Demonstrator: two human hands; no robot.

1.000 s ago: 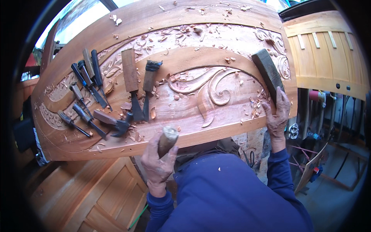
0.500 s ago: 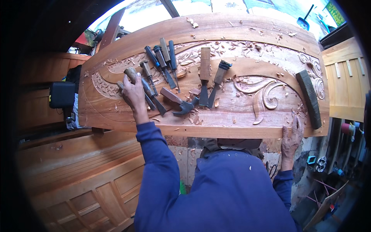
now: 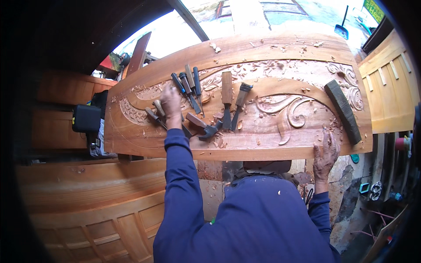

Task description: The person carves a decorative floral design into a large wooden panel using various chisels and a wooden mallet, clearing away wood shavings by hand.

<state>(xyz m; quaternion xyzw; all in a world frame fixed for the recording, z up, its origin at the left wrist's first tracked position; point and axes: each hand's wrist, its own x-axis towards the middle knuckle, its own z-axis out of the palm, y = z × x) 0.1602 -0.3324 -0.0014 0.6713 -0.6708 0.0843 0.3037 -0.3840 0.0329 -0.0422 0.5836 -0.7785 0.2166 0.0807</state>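
My left hand (image 3: 171, 98) is among chisels on the carved wooden panel (image 3: 294, 44), fingers curled down over something they hide, beside light-handled gouges (image 3: 151, 115) and a cluster of dark-handled chisels (image 3: 188, 85). My right hand (image 3: 325, 154) rests at the near edge, fingers extended and empty, left of a long dark bar (image 3: 342, 111). Two wide chisels (image 3: 226, 90) lie mid-panel, with a hammer (image 3: 209, 130) below them. Pale shavings are scattered over the carving and its scrollwork.
A black case (image 3: 86, 118) sits left of the panel. Wooden doors (image 3: 74, 219) fill the lower left, and a paler panel (image 3: 386, 87) stands at the right. Below it are assorted rods and small items (image 3: 375, 190). A blue dustpan (image 3: 341, 31) is at the top right.
My left hand moved from the near edge, holding a handle, up among the chisels and slightly farther. My right hand left the dark bar for the panel's edge. The view shifted.
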